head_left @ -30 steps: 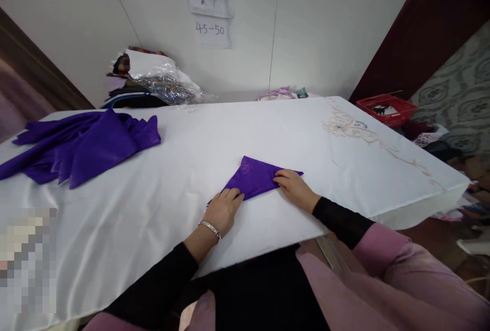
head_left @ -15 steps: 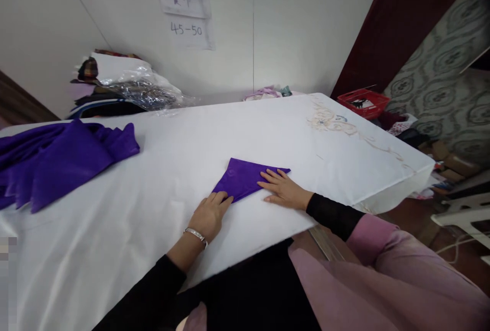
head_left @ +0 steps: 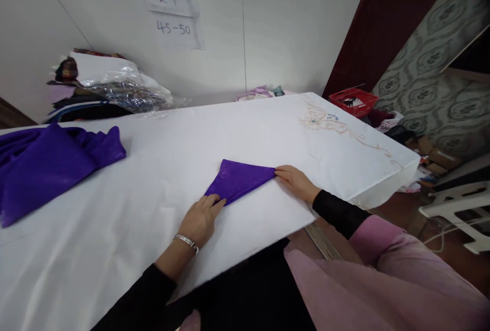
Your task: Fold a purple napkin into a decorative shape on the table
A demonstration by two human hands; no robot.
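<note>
A folded purple cloth (head_left: pixel 242 179), roughly triangular, lies flat on the white-covered table (head_left: pixel 161 168) in front of me. At its lower left corner is my left hand (head_left: pixel 199 218), wearing a bracelet, its fingers together and bent over the cloth's edge. The pointed right tip of the cloth is pinched between the thumb and fingers of my right hand (head_left: pixel 295 182). A rumpled heap of purple cloth (head_left: pixel 49 162) lies at the table's left side.
Plastic-wrapped fabrics (head_left: pixel 111 83) are piled behind the table at the back left. A red basket (head_left: pixel 354 102) stands beyond its right back corner. At the far right is a white plastic stool (head_left: pixel 455 211). Paper signs (head_left: pixel 172 4) hang on the wall.
My right hand has gone from lying spread on the cloth to pinching its right tip. My left hand remains at the lower left corner. The view has shifted slightly.
</note>
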